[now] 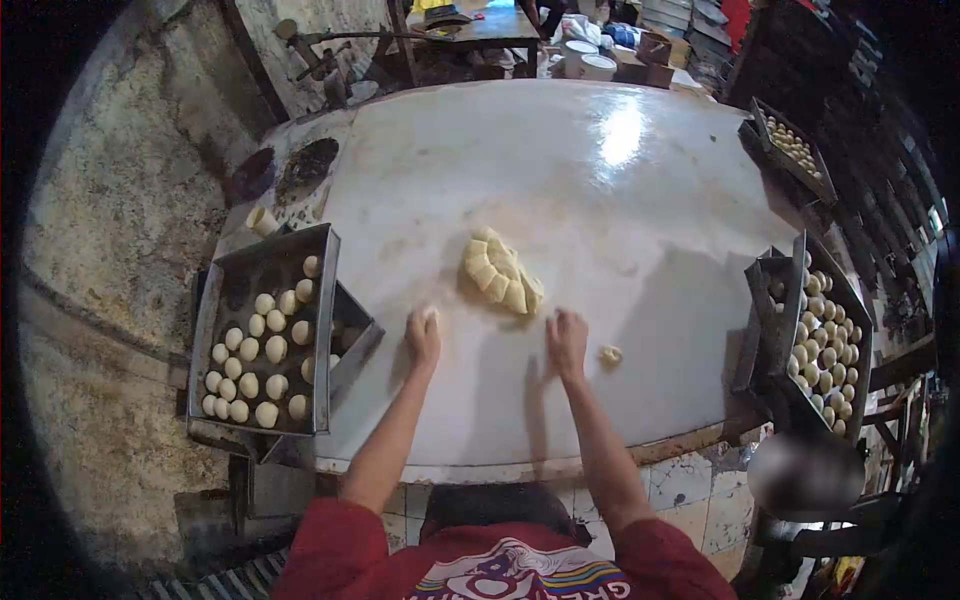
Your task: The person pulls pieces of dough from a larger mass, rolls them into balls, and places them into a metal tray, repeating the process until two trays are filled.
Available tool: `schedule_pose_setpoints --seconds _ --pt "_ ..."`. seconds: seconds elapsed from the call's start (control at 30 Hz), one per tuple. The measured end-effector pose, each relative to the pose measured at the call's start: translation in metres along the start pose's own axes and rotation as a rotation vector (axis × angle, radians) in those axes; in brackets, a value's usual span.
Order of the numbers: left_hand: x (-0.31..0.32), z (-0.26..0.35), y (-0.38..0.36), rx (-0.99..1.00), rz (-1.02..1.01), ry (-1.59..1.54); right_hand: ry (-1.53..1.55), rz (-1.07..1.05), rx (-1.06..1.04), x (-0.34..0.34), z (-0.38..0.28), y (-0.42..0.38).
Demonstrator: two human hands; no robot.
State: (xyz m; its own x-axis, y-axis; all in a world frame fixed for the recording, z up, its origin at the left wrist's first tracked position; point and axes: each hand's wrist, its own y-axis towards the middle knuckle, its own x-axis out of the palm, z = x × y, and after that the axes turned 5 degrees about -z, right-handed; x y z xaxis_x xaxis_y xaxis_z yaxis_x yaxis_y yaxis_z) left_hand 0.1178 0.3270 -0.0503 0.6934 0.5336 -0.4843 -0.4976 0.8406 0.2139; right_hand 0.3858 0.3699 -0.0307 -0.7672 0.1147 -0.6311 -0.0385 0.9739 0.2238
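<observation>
A mound of pale dough (497,272), cut into several joined slices along its curved side, lies in the middle of the table. To its lower left, my left hand (424,338) is closed low over the tabletop, with a bit of pale dough (432,314) showing at its fingers. My right hand (567,343) is curled closed just below the mound's right end, apart from it; whatever its fingers may hold is hidden. A small loose lump of dough (610,355) sits on the table to the right of that hand.
On the left stands a metal tray (322,330) of round dough balls, stacked on another tray. More trays of balls stand at the right edge (797,300) and far right corner (760,125). A cup (262,221) is behind the left tray. A blurred round shape (806,475) is at lower right.
</observation>
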Motion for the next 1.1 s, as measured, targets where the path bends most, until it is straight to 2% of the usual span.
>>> schedule_pose_setpoints --seconds 0.07,0.1,0.17,0.2,0.27,0.3,0.37,0.43,0.5,0.53,0.57,0.6,0.63,0.67,0.73,0.8,0.87,0.93,0.97,1.0,1.03,1.1 --pt "-0.027 0.022 -0.048 -0.092 -0.113 -0.132 -0.042 0.173 -0.057 0.037 0.011 0.045" --pt "-0.041 0.034 -0.071 -0.108 -0.146 -0.243 -0.036 0.172 -0.064 0.047 0.009 0.061" --pt "-0.068 0.039 -0.104 -0.196 -0.235 -0.275 -0.116 -0.039 -0.159 0.061 0.002 0.078" --pt "-0.077 0.032 -0.116 -0.201 -0.229 -0.278 -0.117 -0.045 -0.165 0.051 -0.011 0.073" --pt "-0.097 0.018 -0.134 -0.256 -0.286 -0.458 0.18 -0.266 0.168 0.027 -0.031 0.059" --pt "-0.104 0.017 -0.137 -0.258 -0.286 -0.469 0.169 -0.265 0.166 0.022 -0.027 0.049" --pt "-0.118 0.015 -0.146 -0.162 -0.382 -0.345 0.3 -0.031 0.156 0.004 -0.011 0.007" --pt "-0.124 0.013 -0.153 -0.122 -0.383 -0.282 0.6 0.019 0.225 -0.015 -0.005 -0.042" --pt "-0.139 0.02 -0.158 0.236 -0.503 0.188 0.44 0.017 0.359 -0.039 0.002 -0.095" --pt "-0.14 0.015 -0.158 0.37 -0.47 0.204 0.467 0.034 0.311 -0.044 0.012 -0.131" --pt "-0.138 0.015 -0.152 0.36 -0.464 0.183 0.491 0.042 0.261 -0.048 0.02 -0.152" --pt "-0.137 0.017 -0.137 0.377 -0.425 0.359 0.473 0.031 0.26 -0.057 0.023 -0.151" --pt "-0.137 0.018 -0.12 0.395 -0.395 0.542 0.111 -0.13 0.013 -0.069 0.025 -0.156" --pt "-0.129 0.017 -0.102 0.361 -0.302 0.507 -0.247 -0.289 -0.231 -0.077 0.023 -0.163" --pt "-0.092 0.016 -0.069 0.237 -0.14 0.419 -0.576 -0.129 -0.211 -0.078 0.002 -0.123" --pt "-0.047 0.019 -0.06 0.127 -0.041 0.315 -0.573 0.103 -0.417 -0.049 0.034 -0.079" --pt "-0.015 0.04 -0.068 0.132 -0.002 0.298 -0.214 0.131 -0.105 -0.024 -0.01 -0.059" --pt "-0.004 0.055 -0.095 0.146 -0.051 0.306 -0.161 0.046 -0.029 0.013 -0.024 -0.07" --pt "-0.008 0.06 -0.113 0.141 -0.105 0.284 -0.282 -0.043 -0.086 0.019 -0.042 -0.087" --pt "-0.019 0.064 -0.13 0.17 -0.176 0.334 -0.369 -0.207 -0.299 0.018 -0.041 -0.107" --pt "-0.034 0.066 -0.145 0.196 -0.245 0.386 -0.199 -0.123 -0.423 0.004 -0.053 -0.13" --pt "-0.078 0.062 -0.161 0.338 -0.326 0.378 -0.245 -0.259 -0.45 -0.032 -0.035 -0.166"
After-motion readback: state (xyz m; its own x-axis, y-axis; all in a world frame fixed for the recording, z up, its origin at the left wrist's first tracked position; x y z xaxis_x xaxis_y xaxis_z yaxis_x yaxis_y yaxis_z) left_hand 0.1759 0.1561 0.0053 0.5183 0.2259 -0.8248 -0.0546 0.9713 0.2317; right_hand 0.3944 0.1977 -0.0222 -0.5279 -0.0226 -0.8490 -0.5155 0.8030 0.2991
